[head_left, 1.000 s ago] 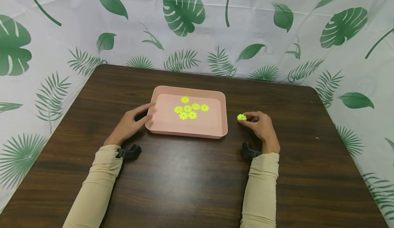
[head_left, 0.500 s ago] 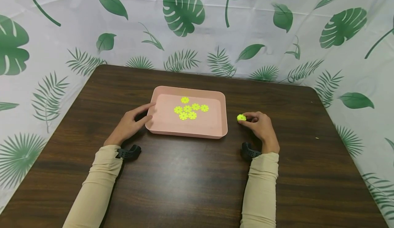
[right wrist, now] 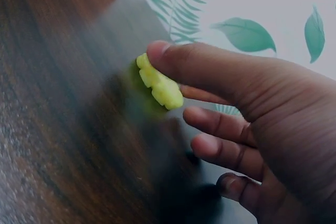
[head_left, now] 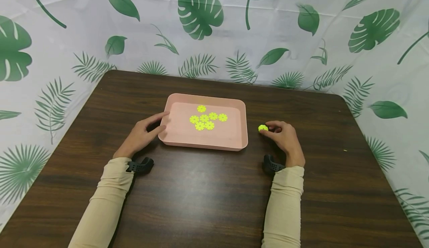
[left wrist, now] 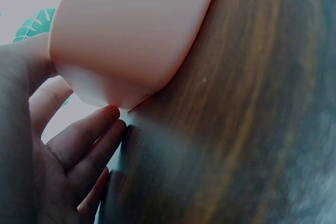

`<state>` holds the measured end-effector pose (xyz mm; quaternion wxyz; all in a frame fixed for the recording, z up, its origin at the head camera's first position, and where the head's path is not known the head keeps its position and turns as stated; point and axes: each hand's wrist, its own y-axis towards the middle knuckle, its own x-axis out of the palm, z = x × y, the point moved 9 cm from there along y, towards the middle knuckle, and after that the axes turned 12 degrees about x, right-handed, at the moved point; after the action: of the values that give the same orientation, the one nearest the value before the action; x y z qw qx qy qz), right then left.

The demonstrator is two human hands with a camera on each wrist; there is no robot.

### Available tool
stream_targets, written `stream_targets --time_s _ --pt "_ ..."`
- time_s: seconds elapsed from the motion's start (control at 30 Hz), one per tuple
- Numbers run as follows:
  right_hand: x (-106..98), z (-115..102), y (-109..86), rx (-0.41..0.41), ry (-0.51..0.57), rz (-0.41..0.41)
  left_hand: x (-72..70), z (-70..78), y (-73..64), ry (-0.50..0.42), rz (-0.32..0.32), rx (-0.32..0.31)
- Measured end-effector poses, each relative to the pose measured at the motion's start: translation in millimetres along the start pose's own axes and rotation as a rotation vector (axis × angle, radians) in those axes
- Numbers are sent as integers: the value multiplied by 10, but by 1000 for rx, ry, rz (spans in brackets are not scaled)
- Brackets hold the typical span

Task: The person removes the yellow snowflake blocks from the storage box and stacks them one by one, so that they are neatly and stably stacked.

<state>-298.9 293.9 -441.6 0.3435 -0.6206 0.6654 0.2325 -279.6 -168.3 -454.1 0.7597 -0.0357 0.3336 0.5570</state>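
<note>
A shallow pink tray lies on the dark table. My left hand grips its left rim, thumb and fingers spread along the edge; in the left wrist view the fingers touch the tray's outer wall. Several bright yellow, notched interlocking discs lie flat inside, one disc apart near the back and another disc toward the right. To the right of the tray, my right hand pinches one yellow interlocking disc between thumb and fingers, low over the table.
The brown wood-grain table extends around the tray. A tiny pale scrap lies on its right part. Behind and at the sides hangs a white cloth with green leaves. Black bands sit on both wrists.
The right fingers have shifted slightly on the disc. The tray, the discs inside it and the left hand stay where they were.
</note>
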Motion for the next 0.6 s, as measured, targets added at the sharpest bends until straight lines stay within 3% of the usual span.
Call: stream_targets --time_s 0.17,0.33,0.6 --pt "-71 -157 -30 -46 32 62 -6 -9 4 5 -3 -2" --pt "-94 -549 -73 -141 70 109 -21 -13 5 12 -4 -4" --pt "283 -1267 -157 -331 13 31 -6 -11 5 4 -2 -4"
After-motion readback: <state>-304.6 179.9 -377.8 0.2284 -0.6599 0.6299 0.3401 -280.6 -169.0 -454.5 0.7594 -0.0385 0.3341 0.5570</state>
